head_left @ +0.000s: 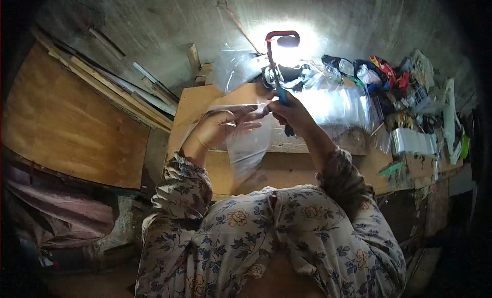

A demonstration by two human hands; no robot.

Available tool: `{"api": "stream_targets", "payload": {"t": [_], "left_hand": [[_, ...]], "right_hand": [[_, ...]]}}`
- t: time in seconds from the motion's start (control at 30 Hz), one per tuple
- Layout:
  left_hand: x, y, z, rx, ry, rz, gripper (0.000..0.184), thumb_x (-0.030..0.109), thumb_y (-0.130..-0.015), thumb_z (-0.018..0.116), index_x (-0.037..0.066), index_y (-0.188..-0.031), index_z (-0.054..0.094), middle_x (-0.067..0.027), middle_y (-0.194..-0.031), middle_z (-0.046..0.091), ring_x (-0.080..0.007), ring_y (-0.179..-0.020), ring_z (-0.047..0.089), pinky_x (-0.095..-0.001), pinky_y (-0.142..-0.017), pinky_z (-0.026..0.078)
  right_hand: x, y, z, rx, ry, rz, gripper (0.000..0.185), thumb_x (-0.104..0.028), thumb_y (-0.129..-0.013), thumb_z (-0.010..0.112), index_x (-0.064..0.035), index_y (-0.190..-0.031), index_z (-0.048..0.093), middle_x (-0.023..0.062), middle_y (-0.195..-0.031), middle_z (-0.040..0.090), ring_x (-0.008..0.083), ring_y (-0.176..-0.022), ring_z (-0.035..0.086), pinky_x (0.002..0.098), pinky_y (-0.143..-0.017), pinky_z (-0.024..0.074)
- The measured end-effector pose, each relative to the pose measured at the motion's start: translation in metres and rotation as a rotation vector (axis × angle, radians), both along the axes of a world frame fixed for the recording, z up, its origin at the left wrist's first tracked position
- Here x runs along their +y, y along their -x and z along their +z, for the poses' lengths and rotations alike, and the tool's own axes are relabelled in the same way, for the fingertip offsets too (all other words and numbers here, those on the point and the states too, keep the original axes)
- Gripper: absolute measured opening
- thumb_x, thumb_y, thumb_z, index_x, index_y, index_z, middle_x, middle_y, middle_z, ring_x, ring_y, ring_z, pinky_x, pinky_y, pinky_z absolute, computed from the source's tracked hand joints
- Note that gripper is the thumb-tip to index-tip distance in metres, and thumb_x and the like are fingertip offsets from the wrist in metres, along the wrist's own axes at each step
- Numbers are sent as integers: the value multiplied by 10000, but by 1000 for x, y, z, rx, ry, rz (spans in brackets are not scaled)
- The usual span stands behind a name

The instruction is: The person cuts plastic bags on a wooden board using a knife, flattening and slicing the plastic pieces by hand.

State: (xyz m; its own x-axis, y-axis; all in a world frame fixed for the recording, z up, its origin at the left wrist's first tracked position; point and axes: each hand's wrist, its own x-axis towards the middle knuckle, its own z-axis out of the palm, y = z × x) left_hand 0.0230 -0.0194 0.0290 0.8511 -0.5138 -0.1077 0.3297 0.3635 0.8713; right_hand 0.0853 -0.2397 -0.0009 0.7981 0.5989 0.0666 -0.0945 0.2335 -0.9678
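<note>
My left hand (225, 126) is at the middle of the work table. Its thumb and fingers hold the edge of a clear plastic bag (248, 146), which hangs down toward my lap. Close beside it, my right hand (292, 113) is closed around a slim tool with a blue and black handle (282, 96); its dark lower end pokes out below my palm. The fingertips of both hands come together at the bag's upper edge. Above the tool, a red and black curved frame (282, 33) stands in front of the glare; whether it belongs to the tool I cannot tell.
A bright lamp (288, 54) shines at the back against the wall. Stacked clear plastic bags (338, 108) lie right of my hands. Farther right are crumpled wrappers (392, 72), a white packet stack (415, 142) and a green piece (392, 169). A wooden board (77, 113) leans at left.
</note>
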Motion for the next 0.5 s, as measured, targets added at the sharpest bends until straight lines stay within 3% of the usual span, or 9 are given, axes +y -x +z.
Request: {"api": "stream_targets", "payload": {"t": [0.07, 0.1, 0.13, 0.17, 0.27, 0.33, 0.37, 0.4, 0.5], "left_hand": [[0, 10, 8, -61, -63, -113, 538, 216, -817, 439, -74, -1260, 344, -208, -1267, 412, -332, -1142, 433, -373, -921, 373], [-3, 13, 0, -193, 30, -92, 520, 191, -816, 432, -79, -1253, 349, -217, -1259, 415, -350, -1138, 429, -400, -930, 372], [1, 19, -3, -188, 24, -85, 520, 191, -816, 432, -79, -1253, 349, -217, -1259, 415, -350, -1138, 429, -400, -930, 372], [7, 26, -6, -171, -4, -65, 498, 186, -824, 434, -81, -1239, 369, -221, -1245, 425, -344, -1134, 432, -414, -928, 374], [12, 43, 0, -132, 10, -9, 452, 212, -850, 467, -72, -1199, 431, -201, -1180, 490, -294, -1078, 488, -405, -914, 395], [21, 59, 13, -154, -431, 94, 458, 284, -843, 517, -49, -1156, 484, -150, -1145, 527, -279, -1043, 521, -392, -865, 432], [22, 62, 7, -162, -537, 284, 321, 216, -794, 613, -30, -1000, 593, -114, -1019, 589, -224, -916, 582, -322, -823, 449], [18, 69, 7, -162, -544, 294, 321, 216, -794, 613, -30, -1000, 593, -114, -1019, 589, -224, -916, 582, -322, -823, 449], [8, 91, 5, -777, -1368, 967, 114, 80, -723, 683, 20, -808, 637, -130, -960, 574, -242, -984, 533, -336, -861, 395]], "right_hand": [[11, 2, -3, 120, -1, 37, 318, -176, -792, 624, -72, -1050, 471, -13, -730, 542, 33, -537, 391, 166, -440, 305], [15, 4, -8, 124, -8, 41, 318, -176, -792, 624, -72, -1050, 471, -13, -730, 542, 33, -537, 391, 166, -440, 305], [20, 6, -14, 192, -119, 101, 319, -156, -781, 637, -73, -1043, 473, -9, -737, 550, 32, -543, 401, 168, -440, 304], [25, 10, -20, 266, -228, 161, 323, -135, -771, 650, -73, -1036, 476, -6, -744, 557, 32, -548, 410, 170, -440, 304], [39, 24, -20, 267, -187, 92, 345, -99, -747, 674, -69, -1028, 476, 0, -748, 566, 29, -557, 432, 172, -439, 310], [48, 30, -22, 264, -154, 63, 356, -97, -737, 686, -64, -1023, 477, 0, -739, 560, 29, -559, 449, 169, -439, 316], [53, 30, -27, 277, -183, 31, 344, -91, -739, 682, -65, -1015, 479, -2, -736, 558, 30, -556, 449, 169, -441, 319], [57, 30, -30, 289, -212, -2, 331, -85, -740, 678, -66, -1006, 481, -3, -732, 556, 32, -553, 449, 168, -442, 323], [66, 34, -33, 333, -253, 15, 310, -72, -741, 671, -72, -990, 486, -10, -723, 544, 34, -558, 449, 171, -451, 334]]}}
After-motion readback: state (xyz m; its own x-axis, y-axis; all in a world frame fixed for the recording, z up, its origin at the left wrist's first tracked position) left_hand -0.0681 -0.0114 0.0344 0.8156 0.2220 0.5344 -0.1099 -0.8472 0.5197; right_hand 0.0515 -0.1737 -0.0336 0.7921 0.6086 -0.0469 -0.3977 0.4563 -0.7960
